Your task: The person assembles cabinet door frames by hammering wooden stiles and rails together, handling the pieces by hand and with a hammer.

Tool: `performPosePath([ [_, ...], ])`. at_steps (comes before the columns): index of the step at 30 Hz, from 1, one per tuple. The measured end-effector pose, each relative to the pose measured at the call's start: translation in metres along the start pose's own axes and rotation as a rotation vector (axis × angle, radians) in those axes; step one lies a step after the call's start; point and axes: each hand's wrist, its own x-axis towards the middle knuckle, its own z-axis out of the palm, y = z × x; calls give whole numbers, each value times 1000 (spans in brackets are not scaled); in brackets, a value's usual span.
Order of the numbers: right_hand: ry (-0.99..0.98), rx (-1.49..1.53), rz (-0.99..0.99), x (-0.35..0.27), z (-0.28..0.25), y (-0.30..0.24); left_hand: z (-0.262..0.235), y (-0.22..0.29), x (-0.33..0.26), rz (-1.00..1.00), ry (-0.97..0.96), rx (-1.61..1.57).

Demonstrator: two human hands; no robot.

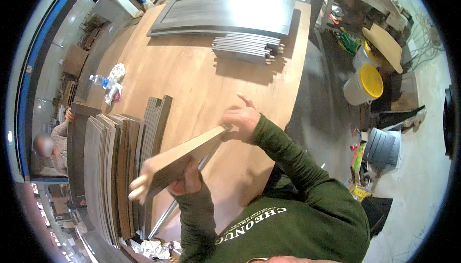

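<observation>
A short wooden rail [180, 160] with a pale edge, a grey-brown face and peg-like ends is held slantwise above the table. My left hand [188, 180] is closed around its underside near the lower left end. At its upper right end, my right hand [242, 121] grips the tip, one finger raised and slightly blurred. Below the rail, a thin metal bar [165, 219] shows in part. To the left of my left hand stand several panels [113, 167] on edge, with slim grey rails [157, 119] leaning beside them.
The wooden table [192, 80] bears a stack of grey framed panels [221, 13] and a pile of pegged grey rails [245, 48]. A water bottle [98, 80] and crumpled white paper [116, 73] lie left. Yellow-lidded buckets [370, 81] stand right. At far left, a person's hand [70, 114] touches a panel.
</observation>
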Motion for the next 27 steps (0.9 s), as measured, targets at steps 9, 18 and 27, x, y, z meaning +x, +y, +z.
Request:
performPosePath([
  [9, 61, -171, 277, -53, 65, 74, -2, -124, 41, 449, -551, 853],
  [18, 165, -94, 265, -57, 64, 73, 9, 27, 42, 314, -182, 202],
  [27, 789, 830, 454, -29, 77, 78, -12, -116, 57, 59, -569, 1157],
])
